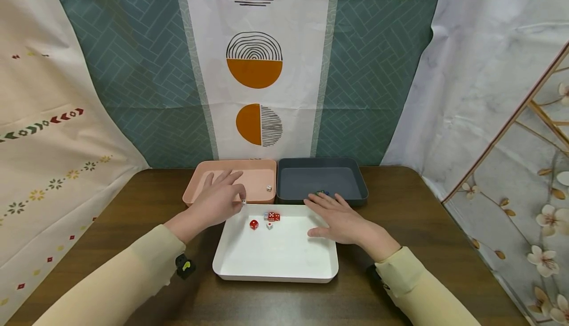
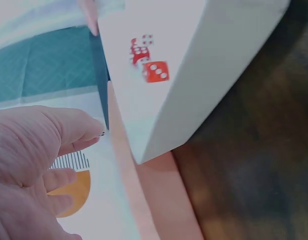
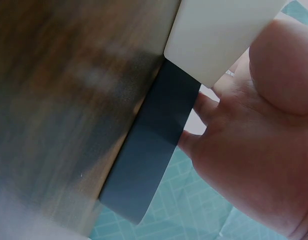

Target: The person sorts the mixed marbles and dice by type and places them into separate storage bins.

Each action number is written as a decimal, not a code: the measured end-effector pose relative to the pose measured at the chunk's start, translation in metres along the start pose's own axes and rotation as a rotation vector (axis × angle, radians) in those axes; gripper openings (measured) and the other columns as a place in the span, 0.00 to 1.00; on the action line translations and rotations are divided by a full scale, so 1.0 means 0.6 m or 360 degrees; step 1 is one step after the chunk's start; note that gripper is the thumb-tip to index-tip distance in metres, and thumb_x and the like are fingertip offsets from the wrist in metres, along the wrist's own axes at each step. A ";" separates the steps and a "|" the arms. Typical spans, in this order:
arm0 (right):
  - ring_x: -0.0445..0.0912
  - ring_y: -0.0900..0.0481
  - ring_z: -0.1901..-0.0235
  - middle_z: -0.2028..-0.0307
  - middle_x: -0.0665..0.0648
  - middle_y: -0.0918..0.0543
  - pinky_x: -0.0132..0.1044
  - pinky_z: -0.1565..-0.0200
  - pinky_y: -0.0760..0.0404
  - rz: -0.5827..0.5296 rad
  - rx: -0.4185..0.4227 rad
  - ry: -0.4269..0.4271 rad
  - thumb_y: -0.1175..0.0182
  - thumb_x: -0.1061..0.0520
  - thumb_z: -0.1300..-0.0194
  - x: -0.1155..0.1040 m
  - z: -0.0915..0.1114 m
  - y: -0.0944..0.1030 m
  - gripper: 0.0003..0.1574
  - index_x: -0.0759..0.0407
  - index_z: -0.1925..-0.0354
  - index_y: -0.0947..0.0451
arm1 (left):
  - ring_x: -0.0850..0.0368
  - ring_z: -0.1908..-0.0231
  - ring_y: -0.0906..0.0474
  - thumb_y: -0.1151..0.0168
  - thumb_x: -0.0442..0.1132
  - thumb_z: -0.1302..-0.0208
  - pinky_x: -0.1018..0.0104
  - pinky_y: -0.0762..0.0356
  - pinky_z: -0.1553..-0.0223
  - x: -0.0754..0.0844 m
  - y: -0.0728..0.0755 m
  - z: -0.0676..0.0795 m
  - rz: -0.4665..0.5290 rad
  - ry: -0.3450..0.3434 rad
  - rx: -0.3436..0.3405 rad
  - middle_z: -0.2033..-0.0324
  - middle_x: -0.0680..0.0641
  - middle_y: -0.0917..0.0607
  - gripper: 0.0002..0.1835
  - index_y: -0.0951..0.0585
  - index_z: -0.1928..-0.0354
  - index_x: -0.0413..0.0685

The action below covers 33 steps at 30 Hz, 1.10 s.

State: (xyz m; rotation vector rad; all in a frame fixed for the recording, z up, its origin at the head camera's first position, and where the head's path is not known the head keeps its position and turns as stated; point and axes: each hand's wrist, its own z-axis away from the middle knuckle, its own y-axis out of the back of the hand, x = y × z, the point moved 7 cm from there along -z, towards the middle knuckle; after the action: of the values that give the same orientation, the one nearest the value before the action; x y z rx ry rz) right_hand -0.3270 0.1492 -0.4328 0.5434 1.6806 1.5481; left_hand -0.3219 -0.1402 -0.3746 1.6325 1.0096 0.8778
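Observation:
Between thumb and index finger, my left hand (image 1: 216,197) pinches a small white die (image 1: 244,201) at the seam of the pink tray (image 1: 231,169) and the white tray (image 1: 284,257). Its other fingers spread over the pink tray, where one white die (image 1: 268,188) lies. My right hand (image 1: 335,221), fingers extended and holding nothing, hovers palm down over the white tray's back right corner, fingertips near the dark tray (image 1: 317,174). Inside the white tray are a red die (image 1: 254,224), a white die (image 1: 269,225) and a tight cluster of red and pale dice (image 1: 273,216) by the back wall.
Several small dark blue and green dice (image 1: 323,192) lie in the dark tray, partly behind the right fingertips. All three trays stand together on a brown wooden table (image 1: 400,202). A patterned cloth (image 1: 373,69) hangs behind it, with more cloth at both sides.

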 end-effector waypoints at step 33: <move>0.59 0.54 0.13 0.12 0.57 0.46 0.66 0.17 0.62 -0.0005 -0.0008 -0.0008 0.32 0.34 0.23 0.000 0.001 0.000 0.57 0.51 0.11 0.44 | 0.29 0.14 0.55 0.26 0.37 0.28 0.22 0.64 0.21 -0.020 0.013 -0.070 0.0231 0.0171 0.0024 0.16 0.33 0.39 0.03 0.11 0.55 0.49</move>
State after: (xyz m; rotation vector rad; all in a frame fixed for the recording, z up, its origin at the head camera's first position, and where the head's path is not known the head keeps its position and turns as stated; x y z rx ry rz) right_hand -0.3267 0.1494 -0.4329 0.5414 1.6727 1.5472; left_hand -0.3626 -0.1371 -0.3576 1.7028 0.9823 1.0671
